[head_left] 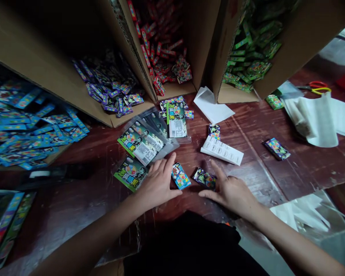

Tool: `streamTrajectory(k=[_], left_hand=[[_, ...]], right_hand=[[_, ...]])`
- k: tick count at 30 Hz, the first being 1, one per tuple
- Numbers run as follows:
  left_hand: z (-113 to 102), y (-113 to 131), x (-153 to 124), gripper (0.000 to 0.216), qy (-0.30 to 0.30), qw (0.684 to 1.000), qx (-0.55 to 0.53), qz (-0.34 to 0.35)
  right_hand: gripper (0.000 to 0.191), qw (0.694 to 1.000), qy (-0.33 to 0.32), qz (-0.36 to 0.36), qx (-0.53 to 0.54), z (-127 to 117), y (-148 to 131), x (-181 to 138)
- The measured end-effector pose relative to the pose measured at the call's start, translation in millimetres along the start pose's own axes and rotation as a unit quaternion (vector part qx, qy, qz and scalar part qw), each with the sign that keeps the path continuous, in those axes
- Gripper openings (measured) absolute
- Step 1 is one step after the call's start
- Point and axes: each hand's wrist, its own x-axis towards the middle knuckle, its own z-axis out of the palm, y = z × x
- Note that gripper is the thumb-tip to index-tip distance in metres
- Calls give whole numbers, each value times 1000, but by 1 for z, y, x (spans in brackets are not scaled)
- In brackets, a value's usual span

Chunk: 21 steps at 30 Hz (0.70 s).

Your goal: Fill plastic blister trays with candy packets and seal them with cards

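Head view, left hand open beside upright blue packet, right hand open touching purple packet lying crosswise

My bare left hand and right hand rest on a dark red wooden table with a worn, scratched, slightly shiny finish. Between them lie small glossy foil packets. Clear, shiny plastic bags hold printed cards. Matt brown corrugated cardboard boxes stand behind, beside smooth white paper sheets.
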Motion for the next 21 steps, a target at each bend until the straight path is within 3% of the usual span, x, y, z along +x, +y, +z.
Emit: streamTrajectory(k=[3,6,11,15,21], left_hand=[[3,0,-6,105,-25,1000,1,15],[4,2,-11,98,-44,999,2,27],[6,9,-15,93,-43,999,10,30],[12,20,-12,88,-26,999,3,26],[21,27,-8,89,-12,1000,0,20]], right_hand=[[81,978,-87,-94,164,-10,-1,0],[71,964,-81,-162,196,-26,11,1],[93,959,-51,-277,38,-30,34,16],[93,965,-13,-261,31,-8,23,34],[117,958,26,-280,48,13,5,46]])
